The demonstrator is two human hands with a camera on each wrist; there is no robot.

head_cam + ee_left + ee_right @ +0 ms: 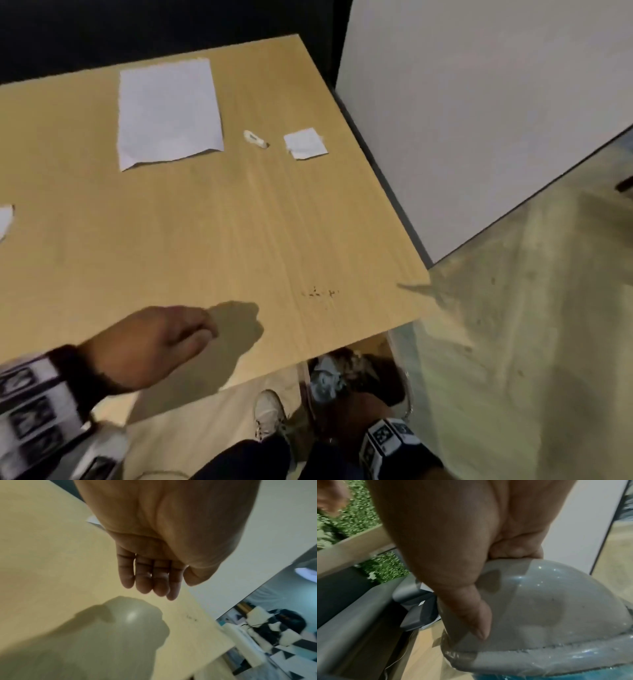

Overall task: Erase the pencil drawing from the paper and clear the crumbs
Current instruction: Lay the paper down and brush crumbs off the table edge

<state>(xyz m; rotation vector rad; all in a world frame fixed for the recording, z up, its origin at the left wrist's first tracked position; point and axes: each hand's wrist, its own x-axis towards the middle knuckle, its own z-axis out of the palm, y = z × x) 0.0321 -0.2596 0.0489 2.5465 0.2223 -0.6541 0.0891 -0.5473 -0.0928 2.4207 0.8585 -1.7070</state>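
On the wooden table (191, 222) the white paper sheet (168, 109) lies at the far side, its pencil marks too faint to read. Right of it are a white eraser (255, 138) and a small white paper square (305, 143). Dark crumbs (318, 293) (191, 618) are scattered near the table's front right corner. My left hand (191, 337) (171, 586) hovers flat over the table left of the crumbs, fingers straight and together, holding nothing. Below the front edge, my right hand (352, 407) (496, 591) grips a grey plastic-lined bin (308, 380) (547, 601).
A white scrap of paper (5, 219) lies at the table's left edge. A white wall panel (479, 102) stands along the table's right side. My shoe (270, 411) and legs are under the front edge beside the bin, which holds crumpled waste.
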